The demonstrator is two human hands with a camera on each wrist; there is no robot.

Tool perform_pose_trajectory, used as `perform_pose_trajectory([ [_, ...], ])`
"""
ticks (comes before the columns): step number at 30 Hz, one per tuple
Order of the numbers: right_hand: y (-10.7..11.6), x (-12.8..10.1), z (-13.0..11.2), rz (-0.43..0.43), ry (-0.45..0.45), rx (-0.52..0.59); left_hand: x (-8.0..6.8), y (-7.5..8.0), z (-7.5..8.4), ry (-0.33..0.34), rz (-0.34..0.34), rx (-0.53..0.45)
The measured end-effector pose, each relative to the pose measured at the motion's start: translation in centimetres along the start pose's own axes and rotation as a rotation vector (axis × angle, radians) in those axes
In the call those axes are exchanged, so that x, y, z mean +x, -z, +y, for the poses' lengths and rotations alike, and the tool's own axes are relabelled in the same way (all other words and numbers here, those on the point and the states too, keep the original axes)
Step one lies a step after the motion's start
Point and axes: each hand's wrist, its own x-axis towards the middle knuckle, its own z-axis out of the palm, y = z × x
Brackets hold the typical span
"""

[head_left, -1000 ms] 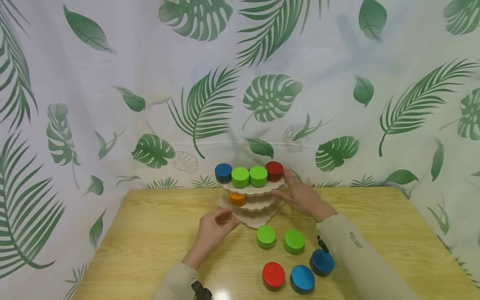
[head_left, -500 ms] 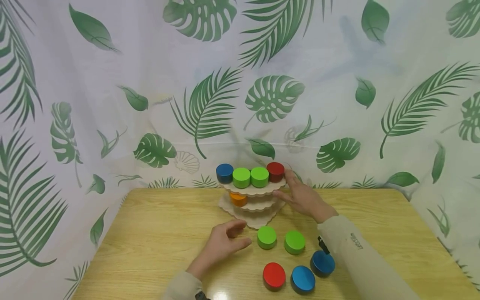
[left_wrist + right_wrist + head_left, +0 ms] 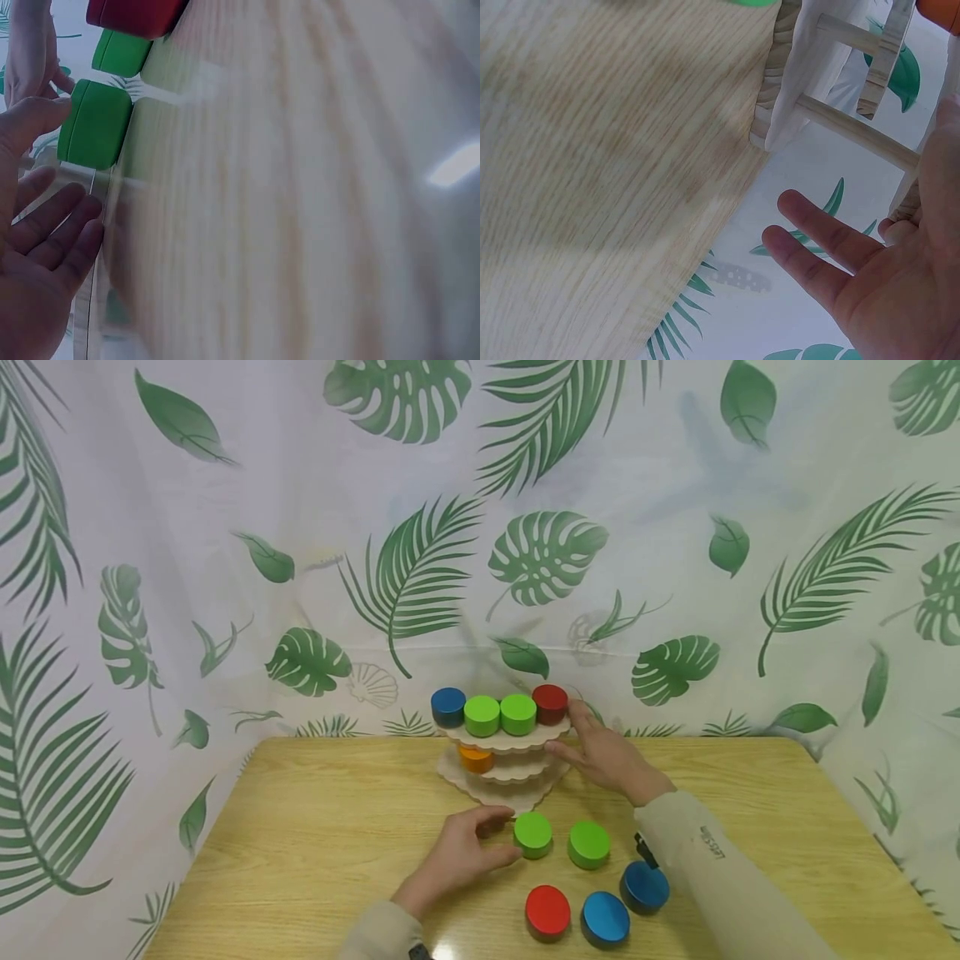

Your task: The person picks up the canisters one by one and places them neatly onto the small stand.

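Observation:
A three-tier wooden stand [image 3: 501, 772] stands at the back of the table. Its top tier carries a blue [image 3: 448, 706], two green [image 3: 482, 715] and a red cylinder [image 3: 550, 703]; an orange cylinder [image 3: 476, 758] sits on the middle tier. My right hand [image 3: 564, 727] rests against the top tier's right edge beside the red cylinder, fingers straight [image 3: 810, 225]. My left hand [image 3: 508, 835] lies on the table with its thumb touching a loose green cylinder [image 3: 532, 833] [image 3: 97, 124]; the fingers [image 3: 52, 225] stay extended, not wrapped round it.
More loose cylinders lie in front of the stand: a second green [image 3: 588, 844], a red [image 3: 547, 911] and two blue [image 3: 604, 917] [image 3: 643, 885]. The wooden table [image 3: 300, 835] is backed by a leaf-print curtain [image 3: 225, 527] on three sides.
My left hand has slid right across the table from in front of the stand to the loose green cylinder and opened out. The right hand and stand stay put.

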Motion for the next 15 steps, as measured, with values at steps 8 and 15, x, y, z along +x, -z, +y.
perform_pose_trajectory([
  [8,-0.01,0.00,-0.10,0.001,0.003,-0.001,0.59,-0.66,-0.03,-0.008,-0.010,0.080],
  [15,0.05,-0.11,-0.12,0.011,0.010,0.003,1.01,-1.07,-0.34,-0.008,-0.013,0.128],
])
